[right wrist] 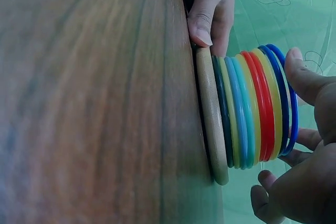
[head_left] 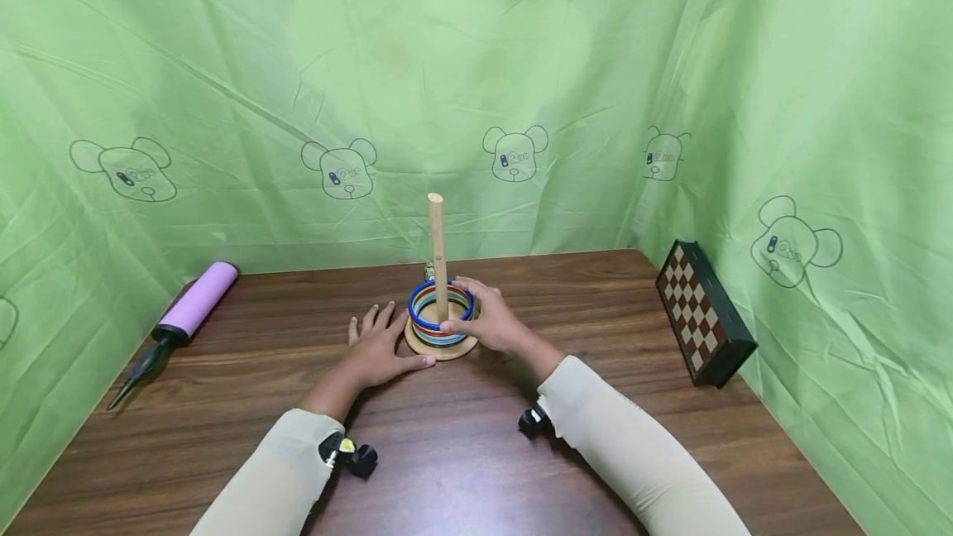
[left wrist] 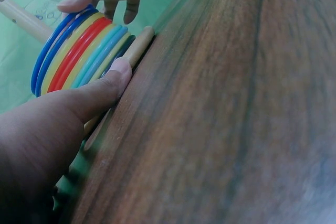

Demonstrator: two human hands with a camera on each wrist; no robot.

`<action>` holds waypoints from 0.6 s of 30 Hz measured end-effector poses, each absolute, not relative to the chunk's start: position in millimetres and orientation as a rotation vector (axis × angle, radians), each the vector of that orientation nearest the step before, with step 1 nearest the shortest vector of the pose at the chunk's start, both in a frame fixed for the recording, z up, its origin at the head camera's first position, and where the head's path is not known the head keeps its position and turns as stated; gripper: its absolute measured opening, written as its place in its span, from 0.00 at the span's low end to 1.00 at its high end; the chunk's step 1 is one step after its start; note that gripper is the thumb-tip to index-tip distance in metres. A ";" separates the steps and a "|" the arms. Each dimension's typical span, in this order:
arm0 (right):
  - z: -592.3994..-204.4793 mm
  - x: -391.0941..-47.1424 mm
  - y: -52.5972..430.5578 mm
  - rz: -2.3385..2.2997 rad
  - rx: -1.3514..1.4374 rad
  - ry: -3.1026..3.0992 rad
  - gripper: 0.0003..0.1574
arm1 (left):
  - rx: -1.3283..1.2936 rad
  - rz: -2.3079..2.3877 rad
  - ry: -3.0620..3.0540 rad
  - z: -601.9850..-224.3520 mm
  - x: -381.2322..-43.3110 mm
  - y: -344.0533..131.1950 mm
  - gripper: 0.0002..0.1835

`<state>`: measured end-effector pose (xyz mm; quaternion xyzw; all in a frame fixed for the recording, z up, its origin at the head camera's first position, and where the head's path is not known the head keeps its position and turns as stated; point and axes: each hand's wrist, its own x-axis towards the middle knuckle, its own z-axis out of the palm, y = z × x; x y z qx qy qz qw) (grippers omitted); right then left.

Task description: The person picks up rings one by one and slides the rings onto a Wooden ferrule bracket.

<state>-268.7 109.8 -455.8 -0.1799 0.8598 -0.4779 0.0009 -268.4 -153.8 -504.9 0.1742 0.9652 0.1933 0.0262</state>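
Observation:
A round wooden base (head_left: 444,353) with an upright wooden peg (head_left: 438,255) stands on the table. Stacked around the peg are several plastic rings in dark green, yellow, light blue, turquoise, red (right wrist: 264,108) and blue. My right hand (head_left: 497,323) comes from the right and holds the topmost blue ring (right wrist: 295,109) at its edge, thumb on the near side and fingers on the far side. On the left, my left hand (head_left: 375,354) rests with fingers spread on the table, its thumb against the base's rim in the left wrist view.
A purple hand pump (head_left: 204,296) with a black nozzle lies at the table's left edge. A checkered game-board box (head_left: 703,313) stands on its side at the right. Green printed cloth (head_left: 447,64) hangs around the wooden table (head_left: 462,453). A small item (head_left: 428,271) sits behind the rings.

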 end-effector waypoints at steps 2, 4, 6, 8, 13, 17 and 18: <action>-456.0 -268.5 110.1 -1.504 -0.568 2.696 0.53 | 0.537 0.591 2.985 -504.7 -268.2 -153.7 0.65; -456.0 -269.0 110.1 -1.508 -0.575 2.692 0.52 | 0.533 0.591 2.984 -503.9 -267.8 -154.2 0.66; -455.4 -269.3 110.0 -1.512 -0.579 2.683 0.52 | 0.529 0.597 2.981 -503.6 -267.7 -154.6 0.66; -455.1 -269.7 109.6 -1.514 -0.586 2.675 0.53 | 0.526 0.598 2.982 -503.7 -267.5 -155.1 0.66; -455.9 -271.9 110.2 -1.489 -0.638 2.690 0.54 | 0.529 0.584 2.994 -505.5 -268.3 -155.1 0.65; -456.7 -272.4 112.5 -1.496 -0.649 2.697 0.56 | 0.541 0.580 3.014 -506.4 -268.2 -154.2 0.65; -456.9 -272.0 113.3 -1.501 -0.646 2.700 0.56 | 0.544 0.588 3.019 -506.5 -267.8 -154.0 0.65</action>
